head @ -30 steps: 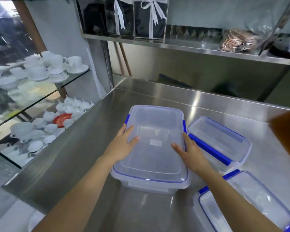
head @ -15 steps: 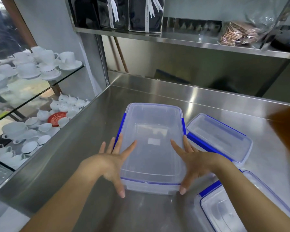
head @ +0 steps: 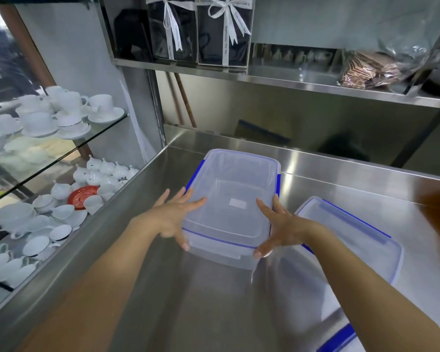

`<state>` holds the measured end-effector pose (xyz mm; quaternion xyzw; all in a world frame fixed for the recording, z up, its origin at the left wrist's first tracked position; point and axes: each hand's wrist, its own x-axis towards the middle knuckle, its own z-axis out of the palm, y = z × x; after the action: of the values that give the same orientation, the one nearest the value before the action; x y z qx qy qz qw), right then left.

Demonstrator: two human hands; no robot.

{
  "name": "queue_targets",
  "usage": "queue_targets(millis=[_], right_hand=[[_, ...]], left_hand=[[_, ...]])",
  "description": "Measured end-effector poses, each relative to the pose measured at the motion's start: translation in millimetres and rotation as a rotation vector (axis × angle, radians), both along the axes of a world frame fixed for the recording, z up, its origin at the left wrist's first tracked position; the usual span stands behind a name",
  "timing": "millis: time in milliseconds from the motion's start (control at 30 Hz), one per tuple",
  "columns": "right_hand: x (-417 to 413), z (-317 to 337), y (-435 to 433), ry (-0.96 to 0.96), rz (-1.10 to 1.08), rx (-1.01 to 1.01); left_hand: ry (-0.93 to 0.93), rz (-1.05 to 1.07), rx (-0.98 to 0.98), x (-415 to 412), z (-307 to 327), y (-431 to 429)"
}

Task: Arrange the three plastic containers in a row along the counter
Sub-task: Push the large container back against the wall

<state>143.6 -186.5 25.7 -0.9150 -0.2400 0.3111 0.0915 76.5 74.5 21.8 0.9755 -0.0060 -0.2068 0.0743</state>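
Observation:
A large clear plastic container [head: 235, 184] with a blue-trimmed lid and blue side clips stands on the steel counter [head: 208, 313], near its left end. My left hand [head: 172, 217] clasps its near left corner, fingers on the lid and thumb on the front wall. My right hand [head: 283, 229] grips the near right corner the same way. A second, smaller container [head: 353, 240] lies to the right, angled, partly behind my right forearm. Only a blue-clipped corner of the third container [head: 341, 337] shows at the bottom right.
Left of the counter, glass shelves carry white cups and saucers [head: 61, 115] and teapots with a red saucer [head: 97, 181]. A steel shelf [head: 290, 82] overhangs the back, holding black ribboned boxes [head: 224, 29] and a bag of wafers [head: 366, 72].
My hands went from resting on the lid, to spread beside the near end, to clasping the near corners. The large container now sits farther back and straighter.

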Motion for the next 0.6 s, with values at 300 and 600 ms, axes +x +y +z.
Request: queue_targets(millis=[300, 600], right_hand=[[58, -6, 13, -0.009, -0.021, 0.085], [69, -4, 14, -0.152, -0.05, 0.079]], left_hand=[[-0.16, 0.186, -0.138, 35, -4, 6], [-0.239, 0.147, 0.015, 48, -2, 3]])
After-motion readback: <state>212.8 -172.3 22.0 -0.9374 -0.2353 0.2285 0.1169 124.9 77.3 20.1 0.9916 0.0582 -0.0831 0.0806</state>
